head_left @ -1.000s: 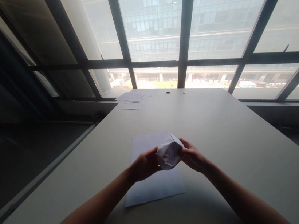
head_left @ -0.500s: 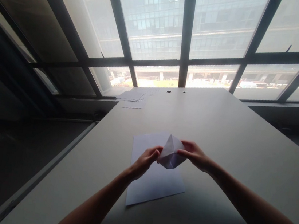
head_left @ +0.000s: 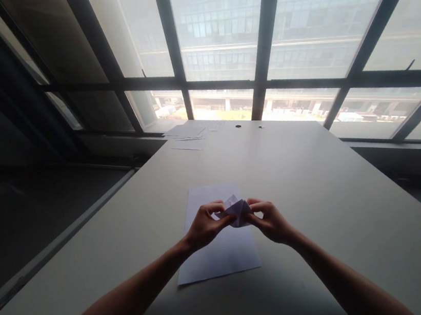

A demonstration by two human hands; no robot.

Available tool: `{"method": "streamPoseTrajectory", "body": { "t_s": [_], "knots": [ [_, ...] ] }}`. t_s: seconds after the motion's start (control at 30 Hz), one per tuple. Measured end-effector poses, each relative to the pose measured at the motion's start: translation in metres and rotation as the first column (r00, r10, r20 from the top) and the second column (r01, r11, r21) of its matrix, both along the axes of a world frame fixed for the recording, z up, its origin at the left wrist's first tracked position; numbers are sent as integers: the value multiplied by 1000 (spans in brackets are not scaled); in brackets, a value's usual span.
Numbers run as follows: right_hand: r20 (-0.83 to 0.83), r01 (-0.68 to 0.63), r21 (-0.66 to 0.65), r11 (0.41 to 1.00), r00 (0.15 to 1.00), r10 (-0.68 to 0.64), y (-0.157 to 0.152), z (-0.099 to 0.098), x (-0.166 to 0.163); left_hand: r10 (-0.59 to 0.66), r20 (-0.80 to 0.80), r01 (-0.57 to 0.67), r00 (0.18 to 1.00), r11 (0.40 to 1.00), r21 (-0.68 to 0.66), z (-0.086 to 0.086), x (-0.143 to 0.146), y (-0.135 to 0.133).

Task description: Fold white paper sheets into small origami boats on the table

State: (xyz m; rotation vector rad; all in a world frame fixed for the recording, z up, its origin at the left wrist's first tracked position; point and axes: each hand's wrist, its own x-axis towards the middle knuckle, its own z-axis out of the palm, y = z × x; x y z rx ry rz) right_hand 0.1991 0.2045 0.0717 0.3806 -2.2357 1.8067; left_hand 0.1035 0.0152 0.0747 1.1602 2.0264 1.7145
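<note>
A small folded piece of white paper point(head_left: 241, 214), with pointed corners and creased faces, is held between both hands above the table. My left hand point(head_left: 206, 225) pinches its left side, thumb on the near face and fingers behind. On the right side, my right hand point(head_left: 269, 221) grips it between thumb and bent fingers. Beneath the hands lies a flat white sheet of paper point(head_left: 216, 261), partly covered by the left hand and the folded paper.
The long pale table point(head_left: 330, 194) runs away toward large windows point(head_left: 218, 39) with dark frames. Several loose paper sheets point(head_left: 188, 133) lie at its far left corner. Two small holes show near the far edge. Dark floor point(head_left: 51, 214) lies beyond the left edge.
The folded paper has gone from an opened, taller shape to a flatter, smaller one with points. My left thumb has moved onto its near face, and both hands now pinch its sides.
</note>
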Motion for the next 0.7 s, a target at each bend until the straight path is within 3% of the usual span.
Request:
{"method": "streamPoseTrajectory", "body": {
  "t_s": [0.4, 0.7],
  "knots": [
    [-25, 85, 54, 995, 996, -84, 8, -11, -2, 39, -25, -39, 999, 999, 3, -6, -5, 0],
    [-52, 123, 18, 992, 991, -122, 6, -13, -1, 63, -35, -62, 997, 998, 8, -4, -7, -2]
  ]
}}
